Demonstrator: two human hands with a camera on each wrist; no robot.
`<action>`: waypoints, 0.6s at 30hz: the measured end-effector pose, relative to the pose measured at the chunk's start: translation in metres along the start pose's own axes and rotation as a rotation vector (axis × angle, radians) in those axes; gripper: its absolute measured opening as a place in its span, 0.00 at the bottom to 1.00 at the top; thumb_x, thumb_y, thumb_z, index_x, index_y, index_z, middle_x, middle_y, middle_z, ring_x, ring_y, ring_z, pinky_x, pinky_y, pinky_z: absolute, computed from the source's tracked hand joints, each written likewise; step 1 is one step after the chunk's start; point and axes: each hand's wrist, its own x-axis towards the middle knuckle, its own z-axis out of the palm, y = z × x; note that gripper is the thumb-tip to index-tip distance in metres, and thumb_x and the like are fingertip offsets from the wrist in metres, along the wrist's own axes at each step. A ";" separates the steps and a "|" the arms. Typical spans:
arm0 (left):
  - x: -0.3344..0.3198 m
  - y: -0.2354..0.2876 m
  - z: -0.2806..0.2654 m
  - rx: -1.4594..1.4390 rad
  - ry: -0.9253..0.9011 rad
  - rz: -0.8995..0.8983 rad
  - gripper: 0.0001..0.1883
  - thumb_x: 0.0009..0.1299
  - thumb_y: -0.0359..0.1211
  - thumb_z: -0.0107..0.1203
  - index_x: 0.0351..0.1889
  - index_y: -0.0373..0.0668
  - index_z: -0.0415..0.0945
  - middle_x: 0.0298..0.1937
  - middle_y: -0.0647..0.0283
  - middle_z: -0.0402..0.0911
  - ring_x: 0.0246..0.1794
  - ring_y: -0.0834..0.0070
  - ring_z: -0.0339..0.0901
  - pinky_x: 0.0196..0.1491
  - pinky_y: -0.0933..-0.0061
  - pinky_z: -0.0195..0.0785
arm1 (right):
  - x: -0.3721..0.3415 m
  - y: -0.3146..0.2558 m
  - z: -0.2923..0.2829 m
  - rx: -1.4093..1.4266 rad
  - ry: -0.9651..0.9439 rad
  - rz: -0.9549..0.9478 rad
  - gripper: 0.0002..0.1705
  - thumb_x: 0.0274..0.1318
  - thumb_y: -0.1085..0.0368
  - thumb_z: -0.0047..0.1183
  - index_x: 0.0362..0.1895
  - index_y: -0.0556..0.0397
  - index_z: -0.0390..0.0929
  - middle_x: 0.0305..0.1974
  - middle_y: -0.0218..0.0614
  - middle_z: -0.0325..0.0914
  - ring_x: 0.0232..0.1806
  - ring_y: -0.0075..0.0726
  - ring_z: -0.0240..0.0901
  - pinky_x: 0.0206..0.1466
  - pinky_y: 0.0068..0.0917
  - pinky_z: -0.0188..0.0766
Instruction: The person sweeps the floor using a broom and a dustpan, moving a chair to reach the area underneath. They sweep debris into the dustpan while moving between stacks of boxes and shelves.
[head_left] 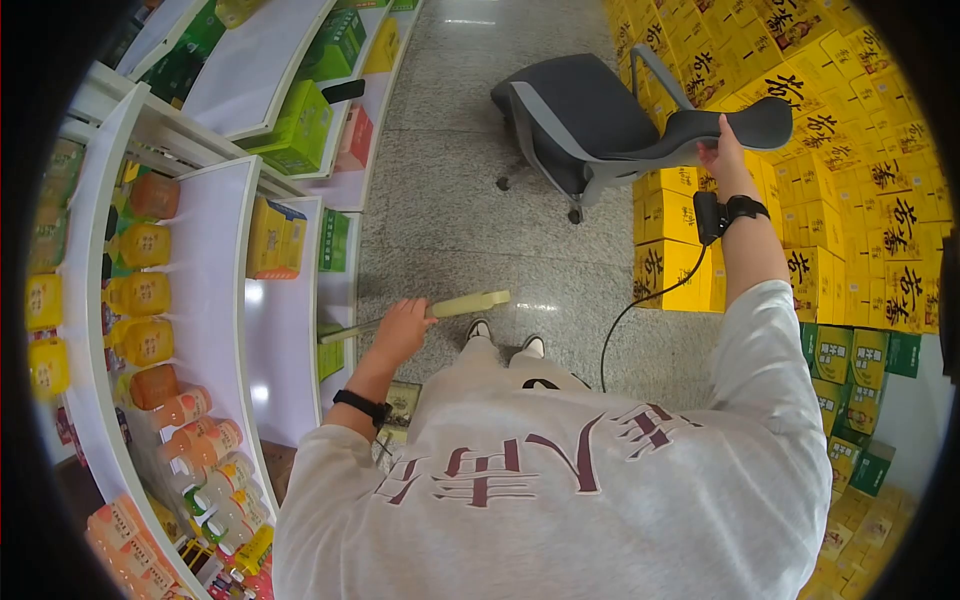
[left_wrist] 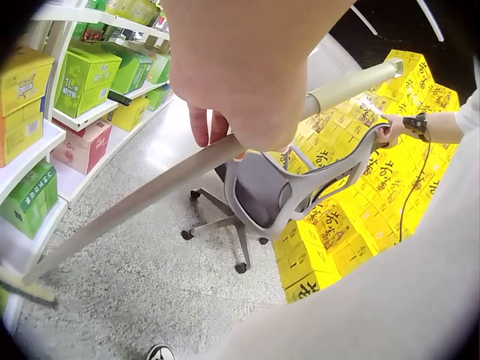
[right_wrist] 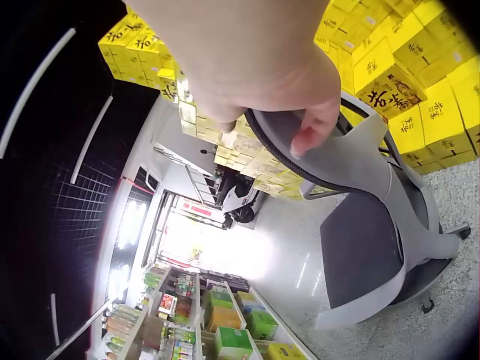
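Note:
My left hand (head_left: 403, 330) grips a long pale pole (left_wrist: 127, 206) with a yellowish-green sleeve (head_left: 468, 303) at its upper end. In the left wrist view the pole slants down to a narrow crosswise head (left_wrist: 30, 289) beside the shelf foot; the kind of tool I cannot tell. My right hand (head_left: 725, 155) holds the top of the backrest of a grey office chair (head_left: 580, 100), thumb on one face. In the right wrist view the dark backrest edge (right_wrist: 281, 139) lies under the fingers. The chair stands on casters, its seat facing away from me.
White shelves (head_left: 210, 215) with bottles and drink cartons line the left side. Stacked yellow boxes (head_left: 850, 150) rise along the right, close to the chair. Speckled floor (head_left: 430, 200) runs between them. A black cable (head_left: 640, 300) hangs from the right wrist camera.

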 end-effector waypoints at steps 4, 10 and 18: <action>-0.007 0.012 -0.007 0.003 -0.007 -0.033 0.12 0.64 0.37 0.51 0.39 0.39 0.69 0.35 0.57 0.74 0.41 0.60 0.70 0.44 0.60 0.62 | 0.012 0.004 -0.001 0.122 0.049 0.034 0.16 0.54 0.62 0.50 0.41 0.59 0.64 0.35 0.47 0.68 0.22 0.44 0.72 0.20 0.32 0.65; -0.009 0.026 -0.015 -0.128 -0.016 -0.223 0.14 0.64 0.37 0.51 0.42 0.36 0.70 0.37 0.52 0.75 0.41 0.56 0.70 0.45 0.58 0.61 | 0.002 0.015 -0.007 0.148 -0.043 -0.024 0.16 0.53 0.67 0.47 0.41 0.65 0.62 0.34 0.52 0.69 0.28 0.49 0.75 0.23 0.31 0.74; -0.014 0.001 -0.001 -0.252 -0.028 -0.301 0.15 0.63 0.36 0.53 0.40 0.33 0.70 0.33 0.45 0.75 0.38 0.47 0.71 0.40 0.53 0.63 | -0.049 0.027 -0.039 0.214 -0.071 -0.076 0.16 0.52 0.69 0.47 0.40 0.71 0.61 0.35 0.52 0.69 0.30 0.53 0.76 0.26 0.30 0.79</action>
